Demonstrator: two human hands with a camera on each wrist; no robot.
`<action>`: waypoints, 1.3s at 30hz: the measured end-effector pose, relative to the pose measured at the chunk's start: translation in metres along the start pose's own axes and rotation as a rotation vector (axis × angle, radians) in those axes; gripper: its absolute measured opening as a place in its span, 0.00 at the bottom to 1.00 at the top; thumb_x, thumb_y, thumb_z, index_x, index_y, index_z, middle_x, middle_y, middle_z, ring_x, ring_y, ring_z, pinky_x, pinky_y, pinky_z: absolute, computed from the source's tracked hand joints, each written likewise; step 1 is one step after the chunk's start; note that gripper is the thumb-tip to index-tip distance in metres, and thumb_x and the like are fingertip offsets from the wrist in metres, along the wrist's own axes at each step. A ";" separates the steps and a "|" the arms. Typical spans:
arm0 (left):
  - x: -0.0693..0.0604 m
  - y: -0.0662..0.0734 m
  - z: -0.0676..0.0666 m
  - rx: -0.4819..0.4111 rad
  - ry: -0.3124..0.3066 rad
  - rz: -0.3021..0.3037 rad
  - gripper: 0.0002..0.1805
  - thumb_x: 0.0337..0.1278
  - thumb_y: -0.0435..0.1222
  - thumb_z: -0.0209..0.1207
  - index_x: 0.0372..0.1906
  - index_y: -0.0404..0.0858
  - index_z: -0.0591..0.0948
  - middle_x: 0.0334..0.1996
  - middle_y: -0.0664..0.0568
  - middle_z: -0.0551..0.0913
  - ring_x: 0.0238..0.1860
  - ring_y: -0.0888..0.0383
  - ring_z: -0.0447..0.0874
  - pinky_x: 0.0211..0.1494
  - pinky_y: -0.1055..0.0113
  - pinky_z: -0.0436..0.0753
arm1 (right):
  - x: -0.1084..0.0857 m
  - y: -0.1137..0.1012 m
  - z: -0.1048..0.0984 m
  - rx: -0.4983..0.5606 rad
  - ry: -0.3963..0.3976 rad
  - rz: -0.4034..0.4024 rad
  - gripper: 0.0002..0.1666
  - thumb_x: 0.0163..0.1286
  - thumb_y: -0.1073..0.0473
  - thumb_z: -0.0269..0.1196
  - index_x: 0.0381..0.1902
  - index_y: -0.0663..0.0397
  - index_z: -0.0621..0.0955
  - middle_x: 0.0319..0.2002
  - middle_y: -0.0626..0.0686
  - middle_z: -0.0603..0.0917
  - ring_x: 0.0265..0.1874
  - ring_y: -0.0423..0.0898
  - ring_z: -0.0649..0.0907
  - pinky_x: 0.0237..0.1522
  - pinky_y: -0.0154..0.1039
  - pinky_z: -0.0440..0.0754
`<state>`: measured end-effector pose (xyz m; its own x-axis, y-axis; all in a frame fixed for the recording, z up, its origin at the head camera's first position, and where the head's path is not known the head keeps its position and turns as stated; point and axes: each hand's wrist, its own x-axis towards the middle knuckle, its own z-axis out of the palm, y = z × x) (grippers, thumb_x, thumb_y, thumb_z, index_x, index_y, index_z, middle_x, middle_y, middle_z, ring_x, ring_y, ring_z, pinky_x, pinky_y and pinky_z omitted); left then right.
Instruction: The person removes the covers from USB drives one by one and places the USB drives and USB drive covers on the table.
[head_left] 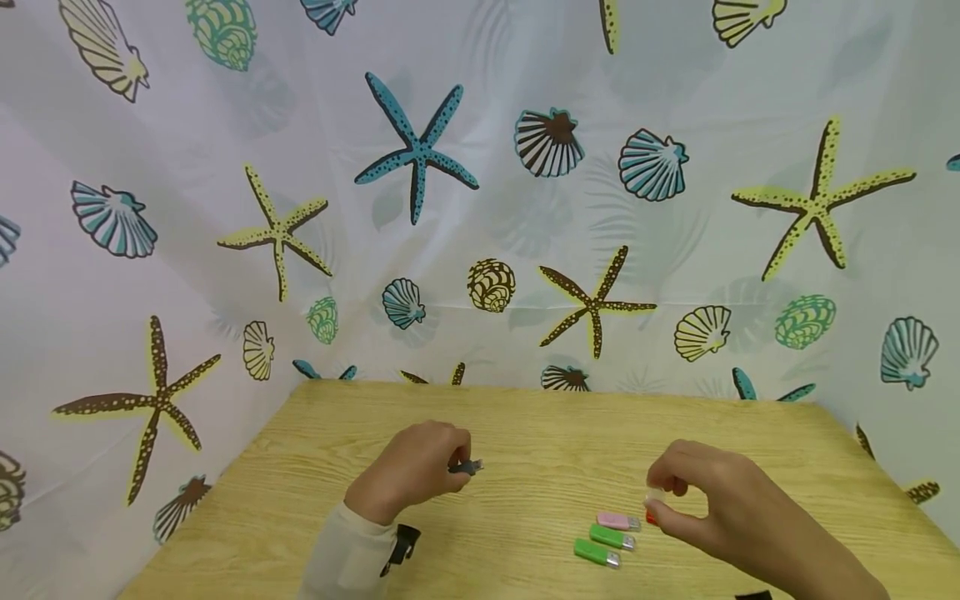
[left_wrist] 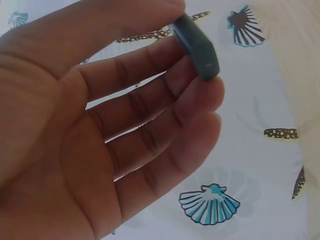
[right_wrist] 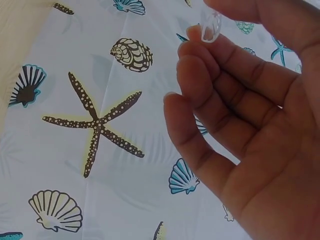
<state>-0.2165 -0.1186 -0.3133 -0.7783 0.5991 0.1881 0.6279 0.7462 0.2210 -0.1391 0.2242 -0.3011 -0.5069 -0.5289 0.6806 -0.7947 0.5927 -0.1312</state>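
Between thumb and fingers, my left hand (head_left: 422, 468) pinches a dark USB stick (head_left: 467, 467) whose metal plug points to the right. The left wrist view shows the stick's dark green body (left_wrist: 200, 50) at the fingertips. My right hand (head_left: 723, 504) pinches a small clear cap (right_wrist: 212, 26), held above the wooden table. Below and left of that hand lie a pink USB stick (head_left: 617, 522), one green USB stick (head_left: 611, 537) and another green USB stick (head_left: 596, 553), plugs to the right. A red piece (head_left: 650, 517) beside them is mostly hidden by the right hand.
A wood-grain table (head_left: 525, 433) spreads under both hands. White cloth (head_left: 480, 225) printed with starfish and shells hangs behind it and along both sides. A black strap (head_left: 401, 546) is on the left wrist.
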 end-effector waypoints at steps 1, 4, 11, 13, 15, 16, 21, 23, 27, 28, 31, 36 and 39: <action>0.000 -0.002 0.001 -0.006 -0.006 -0.009 0.08 0.50 0.36 0.69 0.27 0.43 0.80 0.21 0.61 0.75 0.20 0.65 0.68 0.26 0.70 0.71 | 0.000 0.000 -0.001 -0.003 -0.001 0.007 0.22 0.46 0.66 0.74 0.32 0.35 0.77 0.30 0.30 0.74 0.28 0.30 0.73 0.32 0.21 0.69; 0.001 -0.008 0.005 -0.021 -0.024 -0.042 0.08 0.50 0.36 0.69 0.27 0.43 0.79 0.21 0.62 0.74 0.21 0.65 0.69 0.26 0.69 0.71 | 0.000 0.001 -0.005 -0.017 -0.002 0.025 0.23 0.44 0.67 0.74 0.31 0.35 0.77 0.29 0.30 0.74 0.28 0.30 0.73 0.31 0.21 0.69; 0.001 -0.021 0.011 -0.046 -0.032 -0.114 0.09 0.50 0.37 0.70 0.27 0.43 0.79 0.21 0.60 0.75 0.20 0.63 0.70 0.26 0.66 0.72 | -0.001 0.005 -0.014 -0.121 0.026 0.081 0.23 0.41 0.68 0.75 0.31 0.38 0.79 0.29 0.31 0.74 0.27 0.30 0.73 0.30 0.21 0.69; 0.002 -0.026 0.013 -0.054 -0.032 -0.125 0.09 0.49 0.36 0.70 0.26 0.43 0.79 0.22 0.60 0.76 0.21 0.62 0.70 0.26 0.65 0.73 | -0.002 0.008 -0.017 -0.156 0.031 0.112 0.23 0.41 0.67 0.76 0.31 0.39 0.79 0.29 0.31 0.75 0.27 0.30 0.73 0.30 0.20 0.69; 0.002 -0.030 0.015 -0.063 -0.035 -0.136 0.09 0.49 0.35 0.70 0.27 0.42 0.79 0.22 0.59 0.76 0.21 0.62 0.71 0.27 0.65 0.73 | -0.005 0.011 -0.019 -0.186 0.033 0.143 0.24 0.40 0.67 0.77 0.31 0.39 0.79 0.29 0.32 0.76 0.27 0.31 0.74 0.30 0.20 0.71; 0.002 -0.031 0.016 -0.072 -0.039 -0.142 0.08 0.49 0.34 0.70 0.27 0.42 0.79 0.23 0.59 0.77 0.22 0.62 0.71 0.27 0.64 0.74 | -0.006 0.013 -0.021 -0.197 0.031 0.161 0.23 0.40 0.66 0.77 0.31 0.40 0.80 0.30 0.32 0.77 0.26 0.31 0.75 0.30 0.21 0.72; 0.001 -0.038 0.023 -0.117 -0.066 -0.189 0.08 0.49 0.33 0.69 0.28 0.40 0.79 0.23 0.57 0.77 0.22 0.60 0.71 0.27 0.62 0.74 | -0.012 0.021 -0.023 -0.219 -0.001 0.280 0.19 0.42 0.66 0.77 0.32 0.46 0.81 0.29 0.37 0.80 0.26 0.32 0.77 0.27 0.31 0.77; 0.001 -0.040 0.026 -0.132 -0.074 -0.205 0.08 0.49 0.32 0.69 0.28 0.39 0.79 0.22 0.57 0.77 0.21 0.60 0.71 0.26 0.62 0.73 | -0.013 0.022 -0.024 -0.224 -0.030 0.349 0.17 0.45 0.66 0.76 0.33 0.47 0.82 0.30 0.39 0.81 0.26 0.33 0.77 0.27 0.33 0.78; 0.001 -0.044 0.032 -0.134 -0.088 -0.236 0.09 0.47 0.31 0.69 0.26 0.40 0.78 0.20 0.57 0.76 0.17 0.60 0.71 0.23 0.64 0.72 | -0.015 0.024 -0.026 -0.213 -0.087 0.472 0.16 0.50 0.65 0.73 0.37 0.52 0.82 0.31 0.42 0.81 0.28 0.39 0.80 0.29 0.36 0.79; 0.001 -0.045 0.034 -0.133 -0.093 -0.244 0.09 0.47 0.31 0.69 0.26 0.40 0.78 0.20 0.57 0.76 0.17 0.60 0.70 0.23 0.65 0.72 | -0.015 0.024 -0.026 -0.207 -0.096 0.491 0.16 0.51 0.65 0.73 0.38 0.53 0.82 0.31 0.42 0.81 0.28 0.40 0.80 0.30 0.37 0.79; 0.002 -0.048 0.038 -0.120 -0.111 -0.270 0.09 0.47 0.31 0.69 0.25 0.41 0.77 0.20 0.57 0.75 0.16 0.61 0.70 0.22 0.65 0.71 | -0.017 0.028 -0.028 -0.193 -0.115 0.519 0.16 0.53 0.64 0.72 0.39 0.53 0.81 0.31 0.43 0.82 0.28 0.42 0.81 0.32 0.39 0.80; 0.002 -0.049 0.044 -0.118 -0.140 -0.307 0.10 0.48 0.29 0.68 0.23 0.42 0.77 0.19 0.57 0.75 0.15 0.61 0.71 0.21 0.66 0.71 | -0.021 0.040 -0.035 -0.187 -0.181 0.601 0.11 0.57 0.61 0.70 0.37 0.51 0.80 0.31 0.43 0.83 0.29 0.43 0.81 0.33 0.42 0.79; 0.001 -0.049 0.046 -0.115 -0.142 -0.317 0.11 0.48 0.28 0.67 0.23 0.42 0.77 0.17 0.57 0.75 0.14 0.60 0.71 0.20 0.66 0.71 | -0.026 0.050 -0.039 -0.174 -0.237 0.653 0.08 0.59 0.61 0.68 0.36 0.52 0.80 0.29 0.44 0.81 0.29 0.42 0.79 0.31 0.40 0.78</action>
<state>-0.2487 -0.1412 -0.3677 -0.9226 0.3837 -0.0401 0.3458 0.8687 0.3546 -0.1528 0.2911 -0.2977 -0.9355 -0.1393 0.3248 -0.2495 0.9112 -0.3278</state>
